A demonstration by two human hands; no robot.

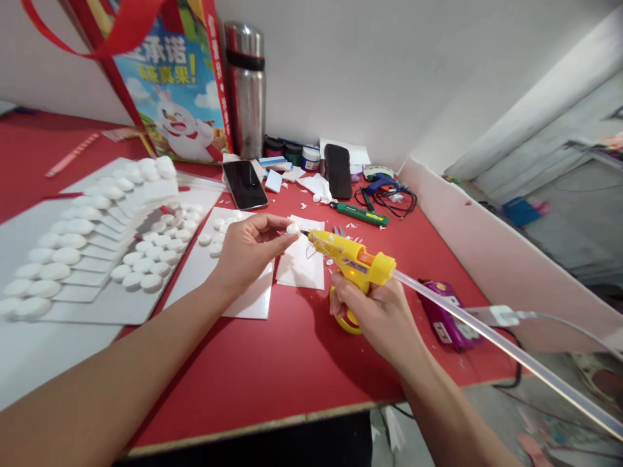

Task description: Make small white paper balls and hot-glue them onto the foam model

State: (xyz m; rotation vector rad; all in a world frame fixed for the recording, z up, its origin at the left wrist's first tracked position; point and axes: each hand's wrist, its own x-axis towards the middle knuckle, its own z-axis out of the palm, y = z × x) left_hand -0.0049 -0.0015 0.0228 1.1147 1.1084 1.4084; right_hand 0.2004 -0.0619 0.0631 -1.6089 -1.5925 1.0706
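Observation:
My left hand [250, 246] pinches a small white round piece [293, 229] between thumb and fingertips, above a white paper sheet [304, 269]. Wrapped round the handle of a yellow glue gun [348, 254] is my right hand [372, 305]. The gun's dark nozzle points left, at or just touching the white piece; I cannot tell which. A long clear glue stick [487, 324] sticks out of the gun's back end. Beside my left wrist, several more white round pieces [217, 240] lie on a white board [243, 301].
Left are rows of white oval pieces [58, 256] on white cards and a board of round ones [150, 263]. Phones [244, 184], a steel flask [246, 91], a gift bag [180, 97] and a green-handled tool [360, 213] stand or lie behind. A purple power strip [445, 318] is right.

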